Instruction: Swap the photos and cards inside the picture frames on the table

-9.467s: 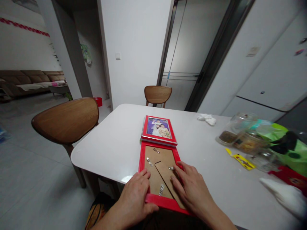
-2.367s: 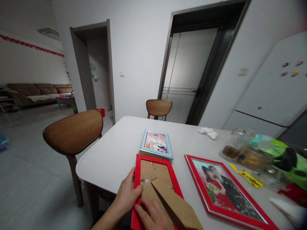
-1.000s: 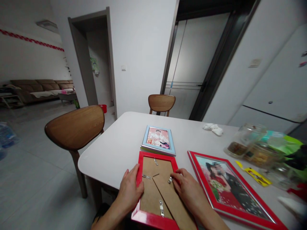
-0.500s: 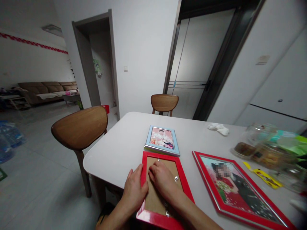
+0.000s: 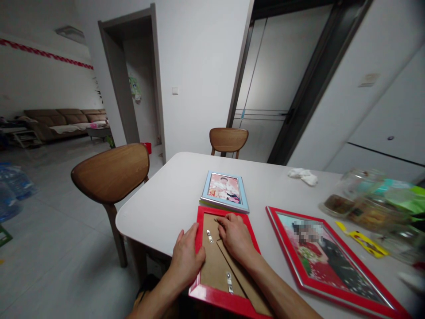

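A red picture frame lies face down at the table's near edge, its brown backing board facing up. My left hand grips the frame's left side, thumb over the inner edge and fingers along the outside. Over the upper part of the board, my right hand is closed, fingertips at a small metal clip by the top edge. Another metal clip sits at the left edge. A metal hinge shows lower down. The brown stand leg runs diagonally, partly under my right forearm.
Beyond it lies a light-blue picture frame. A larger red picture frame lies face up at right. Farther right are glass jars, a yellow packet and a crumpled tissue. Wooden chairs stand around the white table.
My right hand has moved from the left-edge clip up and right to the top clip, uncovering the left clip and the stand leg. My left hand keeps its grip on the frame.
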Action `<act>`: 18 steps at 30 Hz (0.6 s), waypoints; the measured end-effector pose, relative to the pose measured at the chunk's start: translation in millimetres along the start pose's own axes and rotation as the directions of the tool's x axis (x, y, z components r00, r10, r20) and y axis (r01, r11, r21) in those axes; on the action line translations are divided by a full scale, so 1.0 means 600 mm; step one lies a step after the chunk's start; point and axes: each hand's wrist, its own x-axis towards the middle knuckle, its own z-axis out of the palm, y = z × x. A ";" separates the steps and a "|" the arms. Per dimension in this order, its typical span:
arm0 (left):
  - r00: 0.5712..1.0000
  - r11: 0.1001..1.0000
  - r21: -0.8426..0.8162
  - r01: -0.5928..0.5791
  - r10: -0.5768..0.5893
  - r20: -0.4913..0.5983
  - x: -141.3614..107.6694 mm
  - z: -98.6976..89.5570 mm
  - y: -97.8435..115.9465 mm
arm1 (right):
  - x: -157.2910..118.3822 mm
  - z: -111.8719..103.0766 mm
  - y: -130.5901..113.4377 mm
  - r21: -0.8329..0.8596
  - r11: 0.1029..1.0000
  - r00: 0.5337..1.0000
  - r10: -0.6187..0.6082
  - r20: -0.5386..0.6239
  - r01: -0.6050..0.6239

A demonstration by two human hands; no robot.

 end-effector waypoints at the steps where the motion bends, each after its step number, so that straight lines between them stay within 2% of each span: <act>1: 1.000 1.000 0.000 0.003 -0.003 0.001 0.000 -0.001 0.001 | -0.003 -0.005 -0.001 0.021 1.000 1.000 -0.004 0.008 0.004; 5: 1.000 1.000 -0.005 0.001 -0.001 0.002 0.001 -0.002 0.002 | -0.041 -0.039 0.003 0.193 0.977 0.990 -0.110 0.089 0.092; 8: 1.000 1.000 -0.011 -0.007 0.007 -0.001 0.000 -0.001 0.002 | -0.089 -0.069 0.012 0.320 0.933 0.938 -0.246 0.242 0.162; 11: 1.000 1.000 -0.005 -0.007 0.007 -0.005 0.000 -0.001 0.004 | -0.123 -0.081 0.015 0.366 0.915 0.890 -0.301 0.343 0.169; 18: 1.000 1.000 -0.011 -0.004 0.004 -0.001 0.001 -0.001 0.005 | -0.126 -0.056 0.002 0.335 0.925 0.923 -0.275 0.270 0.178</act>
